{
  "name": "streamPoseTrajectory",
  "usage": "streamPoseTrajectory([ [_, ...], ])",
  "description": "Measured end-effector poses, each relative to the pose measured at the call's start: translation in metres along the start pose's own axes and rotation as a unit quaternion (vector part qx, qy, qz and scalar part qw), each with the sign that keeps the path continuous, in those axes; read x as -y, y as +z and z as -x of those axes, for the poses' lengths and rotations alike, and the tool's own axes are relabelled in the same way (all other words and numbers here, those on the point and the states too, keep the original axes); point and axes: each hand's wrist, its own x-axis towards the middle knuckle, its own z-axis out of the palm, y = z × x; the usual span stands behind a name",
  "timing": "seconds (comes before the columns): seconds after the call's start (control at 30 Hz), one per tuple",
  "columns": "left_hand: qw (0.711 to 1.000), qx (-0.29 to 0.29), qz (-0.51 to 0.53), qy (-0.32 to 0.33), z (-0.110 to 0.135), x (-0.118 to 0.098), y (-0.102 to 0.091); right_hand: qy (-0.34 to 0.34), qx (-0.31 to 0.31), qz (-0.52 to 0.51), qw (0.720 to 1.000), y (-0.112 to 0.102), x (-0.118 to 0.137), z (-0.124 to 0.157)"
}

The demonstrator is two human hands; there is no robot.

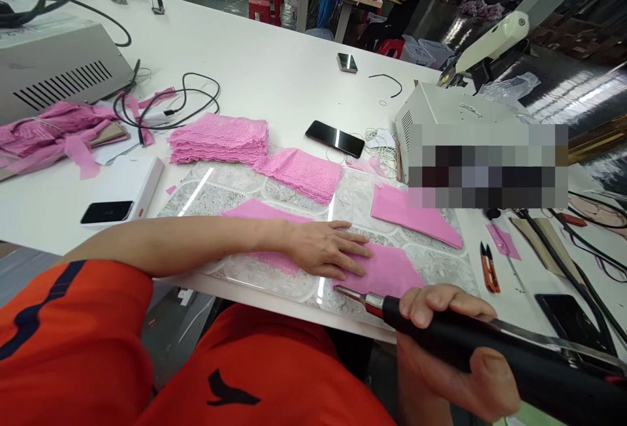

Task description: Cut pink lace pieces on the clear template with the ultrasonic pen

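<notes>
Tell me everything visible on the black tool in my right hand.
The black handheld tool has a long, smooth body, a red and silver collar, a narrow metal tip and a metal strip along it. Your right hand holds it, tip pointing left at the left end of a pink fabric piece; contact is unclear.

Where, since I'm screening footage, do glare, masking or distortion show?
Head view: glare streaks cross the patterned board and central black phone; head view: pixelation covers part of the right-side grey box; head view: the right hand seems stretched.
</notes>
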Motion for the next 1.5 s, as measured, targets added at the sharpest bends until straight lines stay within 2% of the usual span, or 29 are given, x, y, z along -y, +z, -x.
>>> streamPoseTrajectory([
  [0.53,0.999,0.035,-0.031,0.0,0.0,-0.001,-0.001,-0.004,-0.005,0.008,1.0,0.001,-0.001,0.002],
  [0.73,1.0,0.01,-0.012,0.006,0.0,0.001,0.001,-0.01,0.035,0.007,0.999,-0.001,-0.002,0.003],
  [0.83,1.0,0.022,0.006,-0.011,0.0,0.0,0.003,-0.015,0.059,0.008,0.998,-0.002,0.0,0.004],
  [0.93,0.999,0.034,0.011,-0.019,-0.001,-0.001,0.003,-0.014,0.051,0.006,0.999,0.0,0.002,0.005],
  [1.03,0.999,0.035,0.0,-0.013,-0.002,-0.002,-0.001,0.001,0.033,-0.008,0.999,0.004,0.006,0.007],
  [1.13,1.0,0.013,-0.012,-0.015,0.0,-0.003,-0.015,0.026,0.015,-0.012,0.999,0.008,0.012,0.01],
  [1.23,0.999,-0.03,-0.01,-0.024,0.016,-0.007,-0.033,0.047,0.001,-0.005,0.999,0.013,0.015,0.014],
  [1.33,0.998,-0.046,0.015,-0.027,0.049,-0.015,-0.042,0.035,0.024,-0.017,0.999,0.017,0.01,0.015],
  [1.4,0.998,-0.041,0.027,-0.037,0.075,-0.022,-0.041,0.028,0.043,-0.023,0.998,0.021,0.004,0.014],
  [1.5,0.995,-0.026,0.038,-0.09,0.108,-0.03,-0.033,0.033,0.057,-0.025,0.998,0.027,-0.005,0.011],
])
